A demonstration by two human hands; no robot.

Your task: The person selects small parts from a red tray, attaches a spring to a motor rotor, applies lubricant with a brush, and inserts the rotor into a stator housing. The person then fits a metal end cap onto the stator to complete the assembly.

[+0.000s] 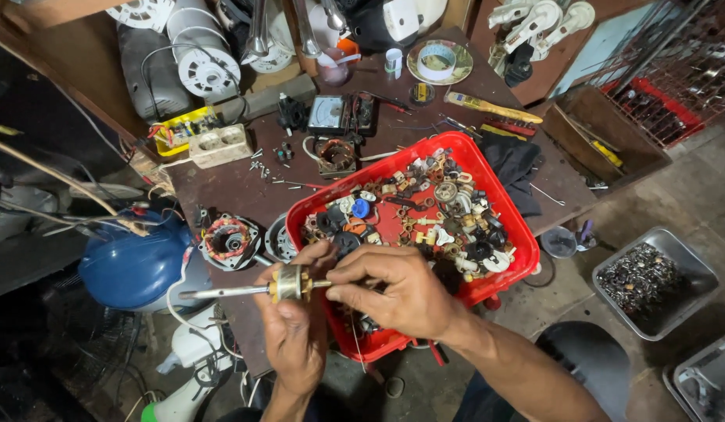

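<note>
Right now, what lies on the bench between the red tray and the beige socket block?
In the head view, between the red tray and the beige socket block lie a small copper-wound stator and scattered screws on the dark bench.

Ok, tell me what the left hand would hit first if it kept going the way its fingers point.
The left hand points up and away, over the rotor shaft it holds. Going on, it would probably meet the red tray rim first, near the small parts; depth is unclear.

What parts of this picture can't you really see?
- Head view: the right end of the metal shaft is covered by the right hand.
- The left hand hides the rotor's underside.
- The red tray's near edge sits behind both hands.
- The tray's little parts are too small to name.
</note>
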